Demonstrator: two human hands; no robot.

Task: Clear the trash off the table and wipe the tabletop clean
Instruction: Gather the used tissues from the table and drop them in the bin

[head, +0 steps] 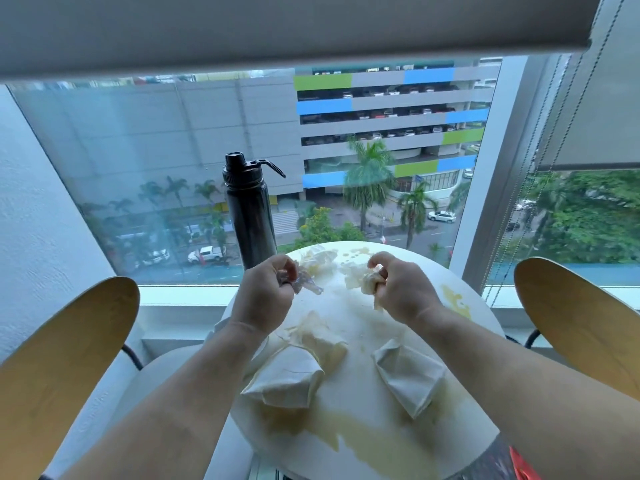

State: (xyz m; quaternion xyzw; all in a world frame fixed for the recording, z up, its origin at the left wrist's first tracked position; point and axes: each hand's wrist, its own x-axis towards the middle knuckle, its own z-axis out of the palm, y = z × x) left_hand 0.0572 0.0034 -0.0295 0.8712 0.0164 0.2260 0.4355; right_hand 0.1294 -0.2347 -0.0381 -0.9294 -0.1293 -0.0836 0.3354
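Observation:
A round white table [349, 306] carries yellowish spill stains and several crumpled tissues. My left hand [265, 294] pinches a crinkled clear plastic wrapper [306, 284] over the far left of the table. My right hand [398, 289] grips a stained tissue wad [367, 282] over the far middle. Another crumpled tissue [317, 259] lies at the far edge. Two larger soaked tissues lie near me, one on the left [294, 372] and one on the right [408, 375]. A yellow puddle [356, 441] spreads over the near edge.
A black water bottle [249, 216] stands at the table's far left, just behind my left hand. Two wooden chair backs flank the table, left [62, 344] and right [581, 320]. A window sill [183, 299] and the glass lie directly beyond.

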